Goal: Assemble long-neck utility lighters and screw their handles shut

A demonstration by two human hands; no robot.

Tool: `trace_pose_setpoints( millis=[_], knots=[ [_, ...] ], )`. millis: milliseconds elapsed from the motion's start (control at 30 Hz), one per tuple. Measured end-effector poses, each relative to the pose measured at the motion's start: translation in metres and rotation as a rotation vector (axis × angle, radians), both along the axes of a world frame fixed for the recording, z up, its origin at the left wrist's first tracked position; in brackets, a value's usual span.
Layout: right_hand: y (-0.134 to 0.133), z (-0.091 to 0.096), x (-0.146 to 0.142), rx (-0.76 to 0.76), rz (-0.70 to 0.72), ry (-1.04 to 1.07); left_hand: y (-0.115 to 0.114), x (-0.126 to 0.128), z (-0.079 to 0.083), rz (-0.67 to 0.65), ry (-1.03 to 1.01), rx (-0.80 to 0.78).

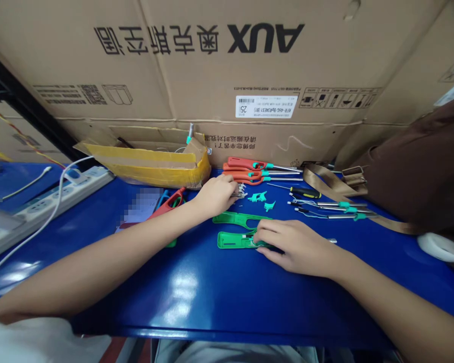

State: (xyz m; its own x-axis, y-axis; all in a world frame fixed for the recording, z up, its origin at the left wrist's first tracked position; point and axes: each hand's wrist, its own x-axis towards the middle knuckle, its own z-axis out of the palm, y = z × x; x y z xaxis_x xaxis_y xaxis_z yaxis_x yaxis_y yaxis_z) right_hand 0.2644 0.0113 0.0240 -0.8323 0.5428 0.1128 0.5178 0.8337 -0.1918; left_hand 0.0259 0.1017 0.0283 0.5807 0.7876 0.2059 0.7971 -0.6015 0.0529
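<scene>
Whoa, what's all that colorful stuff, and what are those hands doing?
A person's right grip is at the lower green half-shell, which has small parts and a thin wire inside. The upper green half-shell lies just beyond it. The left grip reaches to some small pale parts; I can't tell if it's holding one. Orange-red lighters lie behind, with teal pieces and a screwdriver nearby on the blue table.

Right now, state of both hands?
Left hand: fingertips at the small parts; whether it's gripping any can't be told.
Right hand: curled over the nearer green shell; grip can't be told.
</scene>
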Motion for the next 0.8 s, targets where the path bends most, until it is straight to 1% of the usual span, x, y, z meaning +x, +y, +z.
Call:
trace_pose_setpoints(
  millis=[100, 233, 300, 367, 433, 500, 567, 600, 667, 733, 800],
  knots=[
    [0.0, 0.0, 0.0, 0.011, 0.0, -0.004, -0.002, 0.0, 0.003, 0.004, -0.027, -0.018],
    [0.0, 0.001, -0.001, 0.012, -0.008, -0.004, -0.01, -0.006, 0.009, 0.005, -0.127, -0.036],
    [-0.001, 0.001, -0.001, -0.006, -0.016, 0.002, -0.021, -0.009, 0.012, 0.001, -0.199, -0.056],
    [-0.002, 0.002, -0.002, -0.039, -0.03, 0.015, -0.039, -0.012, 0.016, -0.006, -0.272, -0.083],
    [-0.003, 0.003, -0.002, -0.091, -0.06, 0.042, -0.061, -0.014, 0.017, -0.031, -0.353, -0.14],
    [-0.005, 0.003, -0.004, -0.172, -0.118, 0.091, -0.084, -0.016, 0.015, -0.054, -0.594, -0.358],
    [-0.006, 0.003, -0.005, -0.264, -0.187, 0.155, -0.102, -0.017, 0.01, -0.06, -0.731, -0.514],
    [-0.006, 0.002, -0.006, -0.301, -0.216, 0.186, -0.107, -0.018, 0.007, -0.057, -0.772, -0.556],
    [-0.006, 0.001, -0.008, -0.356, -0.279, 0.237, -0.112, -0.021, 0.0, -0.066, -0.804, -0.579],
    [-0.005, 0.001, -0.01, -0.418, -0.349, 0.278, -0.112, -0.024, -0.004, -0.094, -0.782, -0.544],
    [-0.006, 0.001, -0.011, -0.516, -0.42, 0.312, -0.11, -0.027, -0.005, -0.13, -0.735, -0.492]
  ],
)
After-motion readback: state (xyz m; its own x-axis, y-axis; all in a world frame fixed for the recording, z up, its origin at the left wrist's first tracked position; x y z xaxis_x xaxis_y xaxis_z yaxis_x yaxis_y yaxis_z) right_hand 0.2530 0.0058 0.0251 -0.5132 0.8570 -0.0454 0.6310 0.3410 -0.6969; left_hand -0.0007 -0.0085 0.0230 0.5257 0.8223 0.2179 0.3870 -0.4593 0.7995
